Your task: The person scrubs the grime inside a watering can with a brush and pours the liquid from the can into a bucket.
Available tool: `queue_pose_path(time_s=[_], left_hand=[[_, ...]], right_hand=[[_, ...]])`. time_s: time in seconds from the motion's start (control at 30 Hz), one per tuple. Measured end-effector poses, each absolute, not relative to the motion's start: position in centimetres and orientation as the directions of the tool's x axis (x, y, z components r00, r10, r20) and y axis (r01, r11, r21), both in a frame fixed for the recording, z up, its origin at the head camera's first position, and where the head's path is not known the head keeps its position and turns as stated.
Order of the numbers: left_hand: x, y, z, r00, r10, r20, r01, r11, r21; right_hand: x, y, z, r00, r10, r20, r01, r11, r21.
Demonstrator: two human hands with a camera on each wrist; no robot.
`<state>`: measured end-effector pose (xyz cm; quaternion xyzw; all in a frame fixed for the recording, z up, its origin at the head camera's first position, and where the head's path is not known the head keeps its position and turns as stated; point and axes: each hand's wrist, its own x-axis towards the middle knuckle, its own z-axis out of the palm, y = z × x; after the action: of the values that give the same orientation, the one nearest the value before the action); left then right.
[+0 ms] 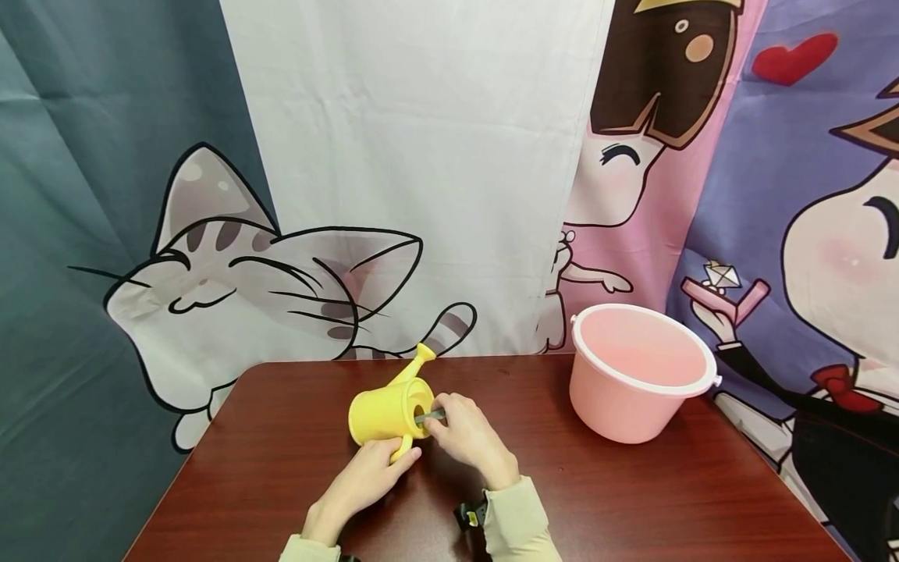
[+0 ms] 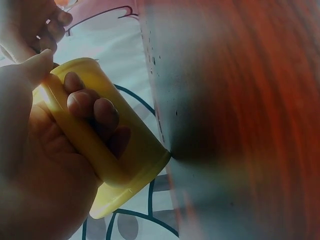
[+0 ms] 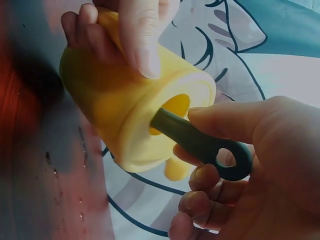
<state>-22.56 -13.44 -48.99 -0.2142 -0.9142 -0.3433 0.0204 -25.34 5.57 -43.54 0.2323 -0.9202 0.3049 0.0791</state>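
A yellow watering can (image 1: pixel 382 414) is tipped on its side over the table, its spout toward the back and its top opening facing right. My left hand (image 1: pixel 372 472) grips the can's handle, fingers curled round it, as the left wrist view shows. With thumb and fingers my right hand (image 1: pixel 467 433) pinches a dark green handle (image 3: pixel 200 142) that has an oval hole at its end. The handle's far part goes through the round opening in the can's top, so whatever is on that end is hidden inside.
A pink bucket (image 1: pixel 611 398) with a white rim stands at the table's right rear. The brown wooden table (image 1: pixel 267 453) has rounded corners. Behind it hangs a cartoon-printed curtain (image 1: pixel 421 156), close to the back edge.
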Motion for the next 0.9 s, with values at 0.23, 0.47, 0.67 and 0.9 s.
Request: queue_pose_path(time_s=[0.23,0.47,0.67,0.9], left_hand=[[-22.5,-13.5,-49.0,-0.912,0.373,0.172,0.393,0.67,0.629],[-22.4,-13.5,-48.9,-0.902,0.389,0.189,0.414,0.65,0.638],[-22.4,-13.5,-48.7,-0.898,0.393,0.197,0.423,0.648,0.634],[-22.4,-13.5,-48.6,-0.912,0.377,0.164,0.388,0.659,0.644]], right_hand=[[-25.1,5.9,-42.9,-0.88,-0.377,0.289,-0.475,0.701,-0.532],[-24.9,6.2,-42.5,-0.876,-0.371,0.308,-0.481,0.706,-0.52],[-24.9,6.4,-42.1,-0.867,-0.374,0.33,-0.497,0.709,-0.501],[-24.8,6.7,-41.7,-0.865,-0.37,0.339,-0.498,0.713,-0.493]])
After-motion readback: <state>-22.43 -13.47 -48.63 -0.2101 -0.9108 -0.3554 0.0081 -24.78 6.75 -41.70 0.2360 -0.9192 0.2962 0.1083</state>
